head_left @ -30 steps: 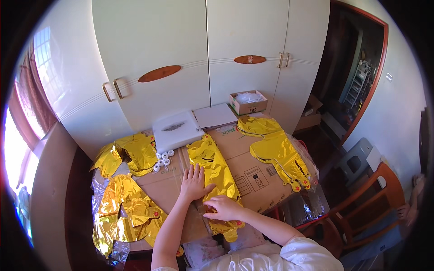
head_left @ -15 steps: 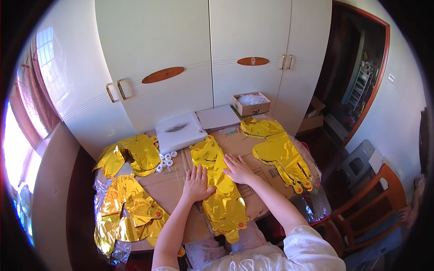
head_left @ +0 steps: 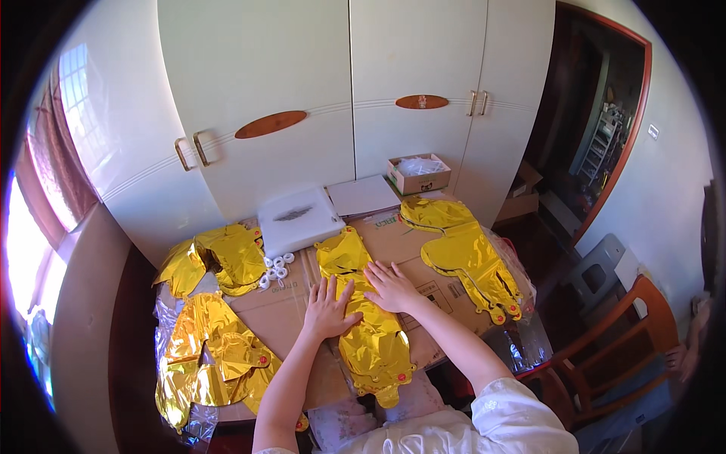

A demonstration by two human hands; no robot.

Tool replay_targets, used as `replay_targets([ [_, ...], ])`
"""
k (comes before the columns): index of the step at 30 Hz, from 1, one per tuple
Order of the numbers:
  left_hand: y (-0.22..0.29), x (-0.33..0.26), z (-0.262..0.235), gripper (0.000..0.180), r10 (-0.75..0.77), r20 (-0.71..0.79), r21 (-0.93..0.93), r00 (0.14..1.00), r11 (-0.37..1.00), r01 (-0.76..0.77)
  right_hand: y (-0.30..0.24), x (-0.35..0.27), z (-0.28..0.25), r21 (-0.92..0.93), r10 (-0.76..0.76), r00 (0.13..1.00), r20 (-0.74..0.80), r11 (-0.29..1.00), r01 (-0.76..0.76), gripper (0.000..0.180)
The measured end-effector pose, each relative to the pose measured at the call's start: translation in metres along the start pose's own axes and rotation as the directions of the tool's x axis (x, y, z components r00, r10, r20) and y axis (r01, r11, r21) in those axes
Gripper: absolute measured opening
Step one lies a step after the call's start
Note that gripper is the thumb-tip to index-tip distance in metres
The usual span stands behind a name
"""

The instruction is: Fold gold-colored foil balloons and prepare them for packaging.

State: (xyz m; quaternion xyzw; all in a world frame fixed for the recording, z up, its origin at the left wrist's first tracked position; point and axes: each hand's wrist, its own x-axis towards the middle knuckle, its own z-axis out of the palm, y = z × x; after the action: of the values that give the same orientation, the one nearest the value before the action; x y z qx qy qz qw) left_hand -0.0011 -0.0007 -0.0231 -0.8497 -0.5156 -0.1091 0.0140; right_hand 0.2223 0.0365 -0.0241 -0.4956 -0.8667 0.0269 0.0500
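A flat, uninflated gold foil balloon lies lengthwise in front of me, its near end hanging past the cardboard's edge over my lap. My left hand rests flat at its left edge, fingers spread, the thumb on the foil. Opposite, my right hand lies palm down on the foil's right side with fingers apart. Neither hand grips anything. More flat gold foil balloons lie around: one at the right, one at the near left and another at the far left.
Flattened cardboard covers the table. Several small white rolls sit beside a white plastic-wrapped stack. Behind are a flat pale sheet and an open box of clear plastic pieces. A wooden chair stands at the right.
My right hand has slid slightly toward me and to the left over the foil. My left hand has stayed nearly in place.
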Motion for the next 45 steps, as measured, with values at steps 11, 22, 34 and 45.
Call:
replay_targets([
  [11, 0.001, -0.002, -0.001, 0.07, 0.022, -0.012, -0.008, 1.0, 1.0, -0.022, 0.014, 0.009, -0.005, 0.184, 0.016, 0.999, -0.045, 0.983, -0.007, 0.061],
  [22, 0.0, 0.0, -0.002, 0.07, 0.027, -0.001, 0.029, 1.0, 0.999, -0.026, 0.068, 0.065, -0.018, 0.177, -0.126, 0.989, -0.078, 0.974, 0.138, 0.043],
  [34, 0.001, 0.0, -0.001, 0.07, 0.042, -0.036, 0.013, 0.998, 0.999, -0.041, 0.07, 0.06, -0.024, 0.15, -0.149, 0.985, 0.085, 0.979, 0.135, 0.062],
  [45, 0.001, 0.003, -0.005, 0.075, 0.046, 0.026, -0.038, 0.999, 0.998, -0.045, 0.07, 0.064, -0.04, 0.085, -0.173, 0.926, 0.335, 0.984, 0.154, 0.107],
])
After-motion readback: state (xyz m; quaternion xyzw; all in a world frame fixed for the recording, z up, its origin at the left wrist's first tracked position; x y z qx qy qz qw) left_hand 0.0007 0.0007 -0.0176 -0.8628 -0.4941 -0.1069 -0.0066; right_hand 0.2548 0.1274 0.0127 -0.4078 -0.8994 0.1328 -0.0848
